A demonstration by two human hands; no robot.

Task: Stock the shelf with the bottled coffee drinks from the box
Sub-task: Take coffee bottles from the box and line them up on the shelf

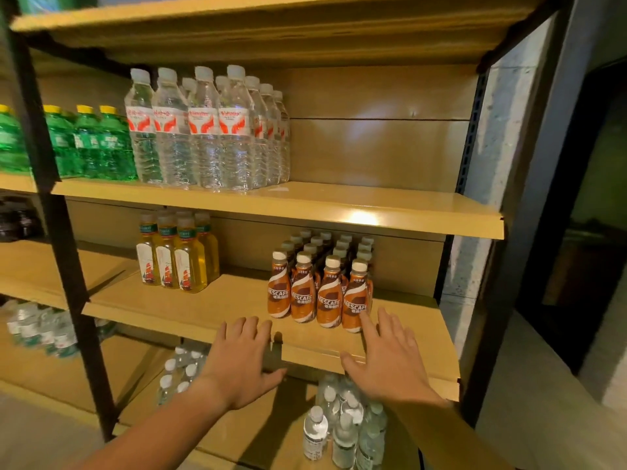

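Observation:
Several brown-and-orange bottled coffee drinks [322, 286] with white caps stand in rows on the right half of the middle wooden shelf [190, 310]. My left hand [242, 359] hovers over the shelf's front edge, left of the bottles, fingers spread and empty. My right hand [386, 356] is just in front of the front-right coffee bottle; its index fingertip is at that bottle's base, and it holds nothing. No box is in view.
Yellow drink bottles [176, 257] stand left on the same shelf. Clear water bottles [207, 130] and green bottles [91, 144] fill the shelf above. Small water bottles [342, 425] sit on the shelf below. A black upright post [57, 212] stands at the left.

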